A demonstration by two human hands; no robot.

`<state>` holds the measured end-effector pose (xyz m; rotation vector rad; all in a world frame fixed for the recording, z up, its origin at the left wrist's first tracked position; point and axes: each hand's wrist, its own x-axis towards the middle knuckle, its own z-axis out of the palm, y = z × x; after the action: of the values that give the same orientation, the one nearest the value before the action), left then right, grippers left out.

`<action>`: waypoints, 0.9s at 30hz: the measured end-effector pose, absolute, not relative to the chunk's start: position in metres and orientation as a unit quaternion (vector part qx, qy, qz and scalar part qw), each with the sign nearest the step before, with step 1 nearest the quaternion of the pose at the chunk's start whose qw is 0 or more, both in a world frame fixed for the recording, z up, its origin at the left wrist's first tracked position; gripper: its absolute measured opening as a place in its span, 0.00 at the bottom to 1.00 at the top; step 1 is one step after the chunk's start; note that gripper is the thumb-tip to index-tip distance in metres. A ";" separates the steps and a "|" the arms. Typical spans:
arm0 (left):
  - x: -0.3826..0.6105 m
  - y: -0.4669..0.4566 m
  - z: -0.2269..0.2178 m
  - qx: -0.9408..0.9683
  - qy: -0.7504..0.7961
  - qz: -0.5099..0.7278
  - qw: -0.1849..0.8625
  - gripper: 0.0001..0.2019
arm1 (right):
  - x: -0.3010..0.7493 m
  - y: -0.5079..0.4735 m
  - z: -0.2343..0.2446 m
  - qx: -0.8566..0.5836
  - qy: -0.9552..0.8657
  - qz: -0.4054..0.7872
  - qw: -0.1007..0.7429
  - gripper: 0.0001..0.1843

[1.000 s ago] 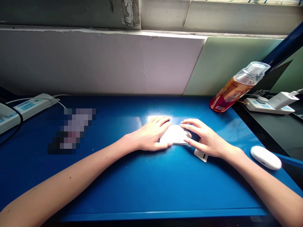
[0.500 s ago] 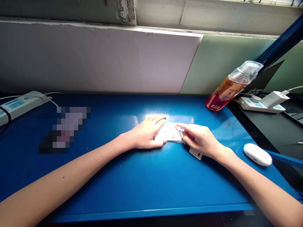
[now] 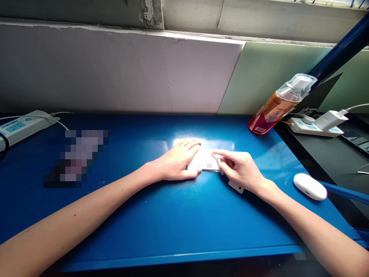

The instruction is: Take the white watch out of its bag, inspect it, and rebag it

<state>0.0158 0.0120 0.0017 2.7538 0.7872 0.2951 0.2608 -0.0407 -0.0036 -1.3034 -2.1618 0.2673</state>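
Note:
A white card with a small QR code (image 3: pixel 208 163) lies on the blue table, apparently in a clear sleeve whose edge shows at the right. My left hand (image 3: pixel 181 161) holds its left end down, thumb along the near edge and fingers along the far side. At the right end, my right hand (image 3: pixel 242 167) has its index finger on the card's face and its thumb close by in a pinch; the exact grip is hidden. Partly under that hand is a white slotted piece (image 3: pixel 236 187), perhaps a badge holder part.
To the right lies a white rounded case (image 3: pixel 310 187). A bottle with a clear cap (image 3: pixel 273 109) leans behind it, near a power strip with a charger (image 3: pixel 315 127). Another power strip (image 3: pixel 25 125) and a pixelated item (image 3: pixel 83 154) are on the left. A wall borders the table's back.
The whole view has shifted slightly. Both hands keep nearly the same places on the card, with the right fingers moved only a little.

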 end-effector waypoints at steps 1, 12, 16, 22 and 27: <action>0.016 0.012 0.002 0.948 0.271 0.102 0.130 0.34 | 0.260 -0.041 -0.003 -0.492 -0.809 0.110 0.303 0.18; 0.016 0.012 0.002 0.945 0.274 0.109 0.138 0.34 | 0.254 -0.042 -0.001 -0.531 -0.771 0.167 0.311 0.17; 0.017 0.011 0.003 0.944 0.278 0.108 0.142 0.33 | 0.254 -0.043 -0.002 -0.543 -0.757 0.185 0.313 0.17; 0.016 0.010 0.003 0.946 0.272 0.112 0.137 0.33 | 0.259 -0.039 -0.005 -0.555 -0.739 0.193 0.330 0.14; 0.015 0.012 0.003 0.947 0.271 0.112 0.133 0.34 | 0.264 -0.036 -0.002 -0.543 -0.755 0.182 0.321 0.11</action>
<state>0.0147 0.0121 0.0027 2.7458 0.7846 0.3253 0.2644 -0.0360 -0.0024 -1.4255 -1.9824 0.4777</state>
